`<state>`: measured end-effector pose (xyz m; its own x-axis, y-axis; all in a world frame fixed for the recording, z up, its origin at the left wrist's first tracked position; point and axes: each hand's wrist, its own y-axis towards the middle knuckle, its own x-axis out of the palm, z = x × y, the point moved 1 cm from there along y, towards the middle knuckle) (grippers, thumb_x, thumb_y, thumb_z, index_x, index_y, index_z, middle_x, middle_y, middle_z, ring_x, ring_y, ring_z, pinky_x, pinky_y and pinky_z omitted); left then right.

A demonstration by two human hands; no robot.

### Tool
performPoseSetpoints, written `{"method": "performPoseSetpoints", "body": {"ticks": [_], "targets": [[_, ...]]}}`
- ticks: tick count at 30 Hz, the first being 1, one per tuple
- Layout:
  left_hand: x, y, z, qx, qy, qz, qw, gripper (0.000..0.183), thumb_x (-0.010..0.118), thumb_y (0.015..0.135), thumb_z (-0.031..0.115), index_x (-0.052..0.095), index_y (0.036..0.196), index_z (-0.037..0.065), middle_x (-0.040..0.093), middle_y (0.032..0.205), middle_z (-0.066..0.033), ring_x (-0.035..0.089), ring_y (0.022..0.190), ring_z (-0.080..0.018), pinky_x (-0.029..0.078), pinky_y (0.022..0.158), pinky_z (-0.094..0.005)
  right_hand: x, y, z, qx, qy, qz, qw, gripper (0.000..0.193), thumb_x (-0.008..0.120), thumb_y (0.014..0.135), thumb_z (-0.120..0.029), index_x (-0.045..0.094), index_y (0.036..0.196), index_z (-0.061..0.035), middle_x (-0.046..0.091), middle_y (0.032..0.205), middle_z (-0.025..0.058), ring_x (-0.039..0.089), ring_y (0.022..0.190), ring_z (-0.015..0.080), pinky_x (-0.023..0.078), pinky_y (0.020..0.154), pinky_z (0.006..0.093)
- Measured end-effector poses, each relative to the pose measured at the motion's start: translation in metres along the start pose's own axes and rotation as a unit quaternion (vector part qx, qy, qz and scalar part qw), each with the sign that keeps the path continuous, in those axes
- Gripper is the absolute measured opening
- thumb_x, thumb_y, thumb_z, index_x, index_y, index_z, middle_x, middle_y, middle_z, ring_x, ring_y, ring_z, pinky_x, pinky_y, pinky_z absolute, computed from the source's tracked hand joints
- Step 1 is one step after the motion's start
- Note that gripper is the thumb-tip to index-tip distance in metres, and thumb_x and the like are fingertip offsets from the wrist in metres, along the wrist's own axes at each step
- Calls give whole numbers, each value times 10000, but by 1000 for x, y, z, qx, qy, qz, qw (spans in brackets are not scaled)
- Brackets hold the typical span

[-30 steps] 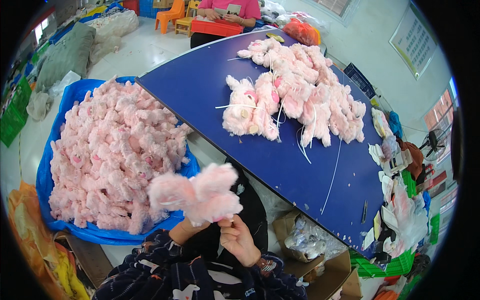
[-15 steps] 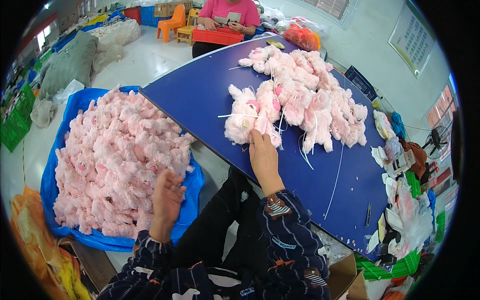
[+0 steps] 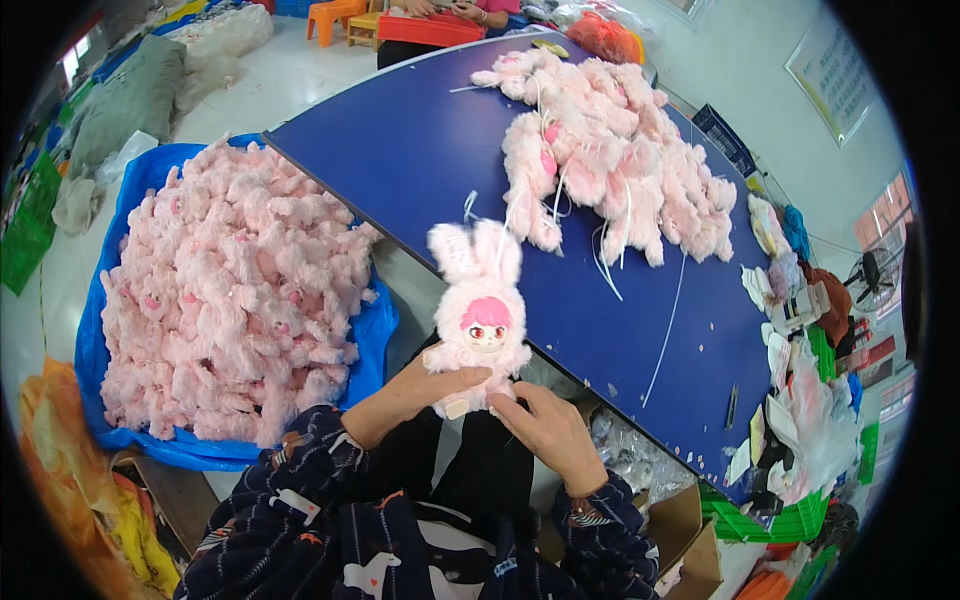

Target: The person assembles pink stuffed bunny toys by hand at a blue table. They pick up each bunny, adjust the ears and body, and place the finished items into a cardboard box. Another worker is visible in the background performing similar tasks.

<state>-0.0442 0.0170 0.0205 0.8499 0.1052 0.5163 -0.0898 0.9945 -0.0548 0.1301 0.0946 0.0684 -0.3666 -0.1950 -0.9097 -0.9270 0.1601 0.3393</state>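
A fluffy pink plush bunny doll (image 3: 472,288) is held upright over my lap, at the table's near edge. It has long ears, pink hair and a small face with red eyes turned up toward me. A thin white strip (image 3: 470,205) shows by one ear. My left hand (image 3: 408,392) grips the doll's lower body from the left, thumb across its front. My right hand (image 3: 552,430) pinches its lower right side. More pink plush dolls (image 3: 600,150) lie heaped on the blue table (image 3: 370,140), several with white strips trailing from them.
Left of my legs, a large heap of pink plush (image 3: 235,300) fills a blue plastic liner (image 3: 200,455). Scissors-like cutters (image 3: 732,405) lie at the table's right. Beyond the table, a person in pink sits behind a red tray (image 3: 430,30). An open cardboard box (image 3: 680,530) stands below right.
My right hand has brought the bunny doll from the table heap to my lap, and its face now shows upright. My left hand has come across from the plush heap and taken hold of it.
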Motion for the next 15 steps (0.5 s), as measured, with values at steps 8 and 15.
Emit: {"method": "performPoseSetpoints", "body": {"ticks": [8, 15], "targets": [[20, -2, -41, 11, -154, 35, 987, 440, 575, 821, 73, 414, 1225, 4, 527, 1144, -99, 526, 1037, -184, 439, 882, -321, 35, -36, -11, 132, 37, 216, 967, 252, 716, 666, -73, 539, 840, -31, 573, 690, 81, 580, 555, 202, 462, 496, 277], [13, -7, -42, 5, -89, 54, 995, 447, 592, 808, 89, 426, 1216, 16, 539, 1123, -85, 535, 1014, -178, 446, 856, -316, 63, -45, -18, 363, 360, 273, 815, 165, 621, 783, -17, 471, 846, 13, 559, 658, 30, 562, 563, 71, 448, 493, 195]]}}
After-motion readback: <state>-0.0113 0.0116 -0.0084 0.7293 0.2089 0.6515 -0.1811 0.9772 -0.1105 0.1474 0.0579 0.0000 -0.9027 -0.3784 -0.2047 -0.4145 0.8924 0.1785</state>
